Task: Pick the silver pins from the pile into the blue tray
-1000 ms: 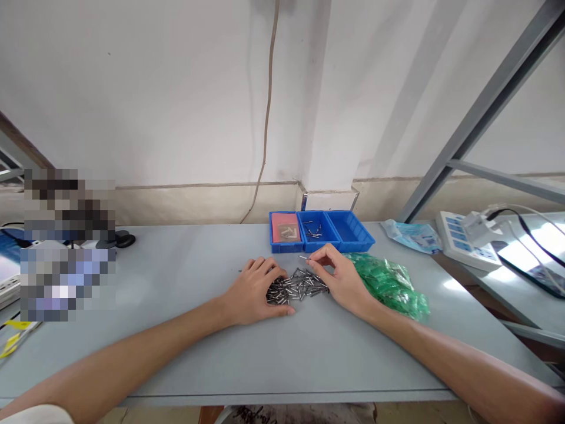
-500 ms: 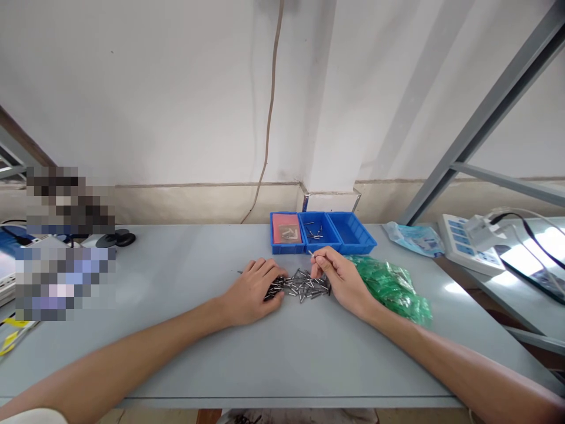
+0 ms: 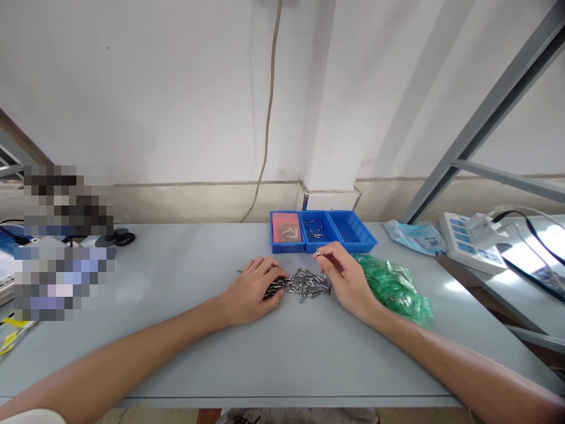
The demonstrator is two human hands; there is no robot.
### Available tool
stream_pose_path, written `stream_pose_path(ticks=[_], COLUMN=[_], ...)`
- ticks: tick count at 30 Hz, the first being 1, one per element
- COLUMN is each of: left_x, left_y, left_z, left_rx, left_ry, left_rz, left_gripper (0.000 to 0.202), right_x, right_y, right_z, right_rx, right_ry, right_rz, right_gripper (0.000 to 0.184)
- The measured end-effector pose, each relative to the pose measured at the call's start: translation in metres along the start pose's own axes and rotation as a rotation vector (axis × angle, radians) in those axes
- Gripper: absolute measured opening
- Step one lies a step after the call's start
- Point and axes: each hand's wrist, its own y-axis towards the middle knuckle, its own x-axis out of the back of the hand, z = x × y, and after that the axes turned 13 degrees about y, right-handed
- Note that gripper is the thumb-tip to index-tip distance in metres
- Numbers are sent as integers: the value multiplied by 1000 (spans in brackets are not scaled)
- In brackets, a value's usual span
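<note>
A heap of small grey metal pins lies on the grey table between my hands. My left hand rests on the table with curled fingers touching the heap's left end. My right hand is lifted just above the heap's right side, thumb and forefinger pinched on one small pin. Right behind stands a blue three-part tray: the left part holds a pink pad with pale pieces, the middle part a few pins, and the right part looks bare.
A bag of green parts lies right of my right hand. Further right are a blue-white packet, a white power strip and cables. A black round object sits at the left. A grey metal frame rises at the right.
My right hand has lifted a pin from the heap and turned it, moving slightly up and back toward the tray. My left hand has stayed at the heap.
</note>
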Motion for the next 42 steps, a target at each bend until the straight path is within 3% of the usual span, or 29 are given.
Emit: stream_pose_path(ticks=[8,16,27,34,42], left_x=[0,-1,-1,-2,-5], left_y=[0,0,0,0,1], left_z=[0,-1,0,0,-1], left_rx=[-8,-11,-14,-14,-32], left_ry=[13,21,31,27,53], left_rz=[9,0,-1,8,-33], left_gripper=[24,25,25,25,25], right_x=[-1,-1,-5,-2,0], right_y=[0,-3,1,-2,18], right_z=[5,4,10,7,26], right_rx=[54,67,-222,-123,-122], right_ry=[-46,-11,427,183,74], right_rz=[13,-52,-33,-42,-6], right_gripper=[18,18,28,24,25])
